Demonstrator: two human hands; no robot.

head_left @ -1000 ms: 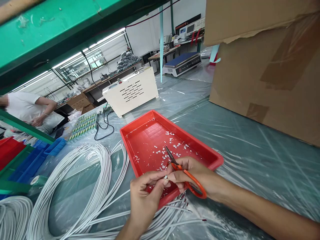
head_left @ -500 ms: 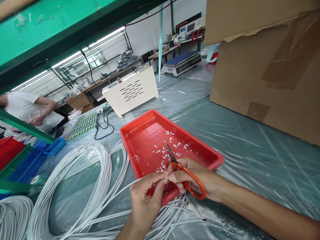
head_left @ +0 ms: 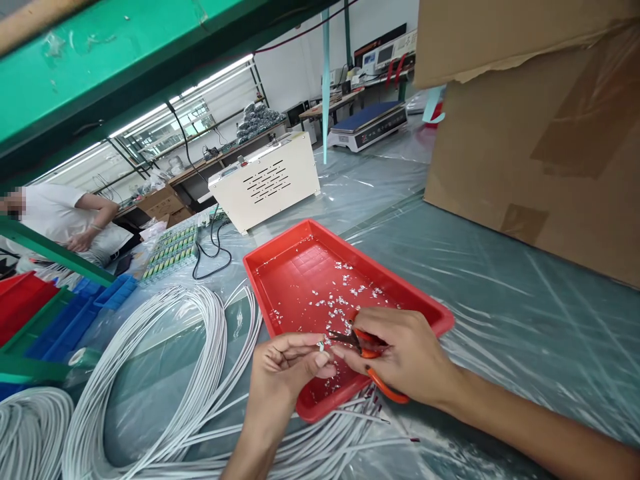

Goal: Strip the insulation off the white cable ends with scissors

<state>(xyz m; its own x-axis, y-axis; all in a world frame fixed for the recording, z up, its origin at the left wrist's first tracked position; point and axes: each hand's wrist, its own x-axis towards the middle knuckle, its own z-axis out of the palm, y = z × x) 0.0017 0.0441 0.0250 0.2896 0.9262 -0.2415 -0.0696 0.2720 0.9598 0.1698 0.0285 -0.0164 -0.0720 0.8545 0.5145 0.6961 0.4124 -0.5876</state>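
Since the earlier picture, your scissors [head_left: 367, 360] have turned down from pointing up over the tray: the blades now lie nearly flat and point left, at the wire end [head_left: 321, 346] that your other hand presents. Your right hand [head_left: 400, 353] is closed around the orange handles, and your left hand [head_left: 285, 367] pinches the white wire end between thumb and fingers, just beside the blade tips. Both hands are over the near edge of the red tray [head_left: 435, 313], where many small white cut pieces [head_left: 345, 293] lie already.

To do this cut well, I think you should keep the wire end above the tray, so the small piece falls inside and not on the plastic sheet. Hold the wire close to the cutting place, but keep your fingertips clear of the blades.

More white cables [head_left: 165, 373] lie in big loops at the left of the tray and run under its near edge. Behind stands a cardboard box [head_left: 540, 133].
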